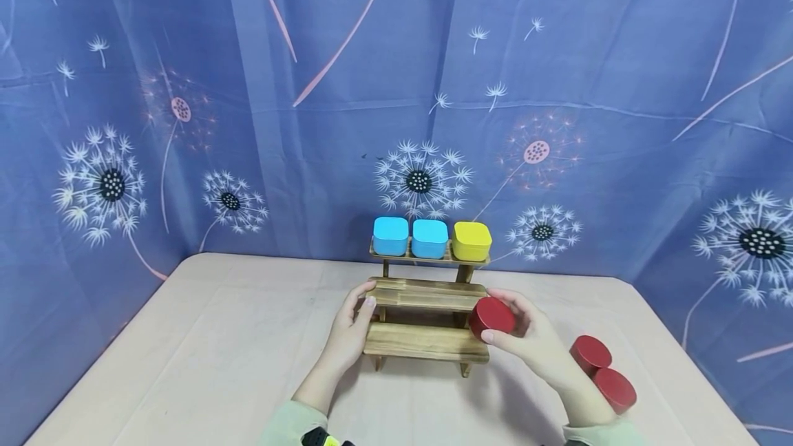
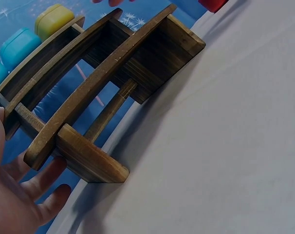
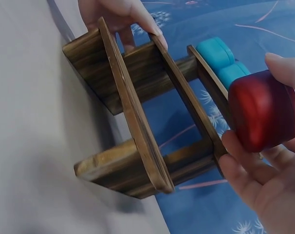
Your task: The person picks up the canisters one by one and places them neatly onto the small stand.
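Observation:
A three-step wooden display stand [image 1: 427, 341] stands on the table. My left hand [image 1: 347, 332] grips the left end of its middle step, the thumb above and the other fingers reaching below the step in the left wrist view. In my right hand [image 1: 526, 336] is a small red box [image 1: 493, 317] with rounded edges, pinched between thumb and fingers. It hangs close to the right ends of the middle and lowest steps. Along the top step sit two light blue boxes [image 1: 391, 236] and one yellow box [image 1: 471, 241]. The lower two steps are bare.
Two more red boxes [image 1: 591, 354] lie side by side on the table, right of my right forearm. The pale table [image 1: 217, 349] extends on both sides of the stand. Behind it hangs a blue cloth [image 1: 322, 177] with dandelion prints.

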`<state>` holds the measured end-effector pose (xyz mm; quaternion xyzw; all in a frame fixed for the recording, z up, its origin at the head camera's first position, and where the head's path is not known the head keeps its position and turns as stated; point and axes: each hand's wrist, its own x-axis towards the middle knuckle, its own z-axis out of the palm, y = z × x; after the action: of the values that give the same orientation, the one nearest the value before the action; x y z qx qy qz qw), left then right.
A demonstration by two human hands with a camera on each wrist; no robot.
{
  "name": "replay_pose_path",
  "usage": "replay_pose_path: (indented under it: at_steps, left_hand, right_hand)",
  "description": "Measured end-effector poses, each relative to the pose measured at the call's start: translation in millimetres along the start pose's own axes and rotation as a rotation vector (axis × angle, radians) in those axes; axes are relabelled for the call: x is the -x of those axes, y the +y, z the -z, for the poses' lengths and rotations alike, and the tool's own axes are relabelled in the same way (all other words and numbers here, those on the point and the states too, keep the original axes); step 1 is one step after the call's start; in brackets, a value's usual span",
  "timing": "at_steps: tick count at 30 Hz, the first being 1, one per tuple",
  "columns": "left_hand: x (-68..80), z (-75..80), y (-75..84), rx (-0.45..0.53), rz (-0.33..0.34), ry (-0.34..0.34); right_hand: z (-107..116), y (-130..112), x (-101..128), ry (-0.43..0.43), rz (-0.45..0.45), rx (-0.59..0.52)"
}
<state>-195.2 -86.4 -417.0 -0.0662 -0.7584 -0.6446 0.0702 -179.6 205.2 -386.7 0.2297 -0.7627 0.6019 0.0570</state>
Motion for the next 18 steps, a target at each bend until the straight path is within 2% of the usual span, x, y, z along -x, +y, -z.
replay_pose_path:
  at_steps: [5, 11, 18]
  left_hand:
    - [0.8, 0.1, 0.9, -0.009, 0.003, 0.001]
    - [-0.2, -0.3, -0.3, -0.019, -0.004, 0.003]
    - [-11.3, -2.8, -29.1, -0.003, -0.003, 0.010]
  right_hand:
    - [-7.1, 0.3, -3.9, 0.027, 0.001, -0.003]
    - [-15.1, -0.6, -9.2, 0.019, -0.014, -0.015]
    - [-27.2, -3.8, -14.3, 0.037, -0.056, -0.009]
